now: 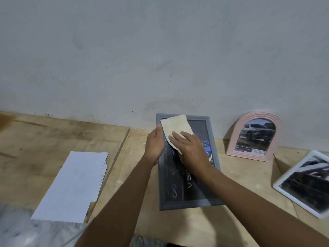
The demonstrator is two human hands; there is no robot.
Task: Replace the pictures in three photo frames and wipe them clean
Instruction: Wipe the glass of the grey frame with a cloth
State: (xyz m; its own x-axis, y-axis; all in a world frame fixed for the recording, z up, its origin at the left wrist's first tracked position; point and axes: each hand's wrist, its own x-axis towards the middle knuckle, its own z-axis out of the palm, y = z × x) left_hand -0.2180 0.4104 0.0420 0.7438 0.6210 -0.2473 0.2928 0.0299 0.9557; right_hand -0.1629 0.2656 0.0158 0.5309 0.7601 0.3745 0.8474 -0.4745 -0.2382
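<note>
While the left hand (154,145) grips the left edge of the grey frame (192,205), fingers curled along its side, the right hand (191,149) lies flat on a pale yellowish cloth (176,129) and presses it with straight fingers against the glass near the frame's far end. That frame lies face up on the wooden worktop (240,184), its far end close to the grey wall (160,50), with a dark printed picture showing under the glass. To its right a pink arched frame (233,139) stands leaning against the wall with a car picture in it. Farther right a white frame (306,182) holds a black-and-white picture. Well to the left, white papers (74,184) lie on the worktop.
</note>
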